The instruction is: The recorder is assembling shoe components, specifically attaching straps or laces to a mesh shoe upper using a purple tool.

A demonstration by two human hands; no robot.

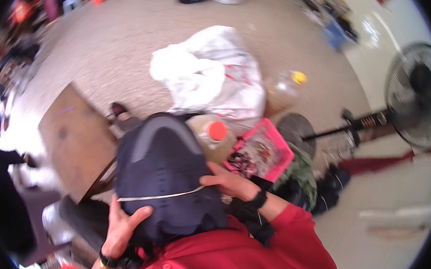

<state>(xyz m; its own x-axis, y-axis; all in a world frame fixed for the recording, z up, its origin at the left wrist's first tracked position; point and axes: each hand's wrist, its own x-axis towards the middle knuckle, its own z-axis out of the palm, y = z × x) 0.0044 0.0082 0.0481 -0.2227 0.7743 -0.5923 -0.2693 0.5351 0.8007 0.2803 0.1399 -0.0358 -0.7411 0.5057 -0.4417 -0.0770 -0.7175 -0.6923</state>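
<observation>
Across my lap lies a dark navy fabric bundle (166, 153) with a curved grey strip at its far end and rows of small dark marks. A thin pale band (165, 198) stretches over its near half. My left hand (121, 227) grips the bundle's left edge by the band's end, thumb lying on top and some fingers hidden. On the other side my right hand (228, 182) is closed on the band's right end. Whether the band runs underneath is hidden.
Just beyond stand a jug with a red cap (217, 131) and a pink basket (279, 162) of small pieces. Farther off are a white sack (215, 74), a yellow-capped bottle (285, 92) and a standing fan (416, 94). A brown board (75, 141) stands left; people sit farther left.
</observation>
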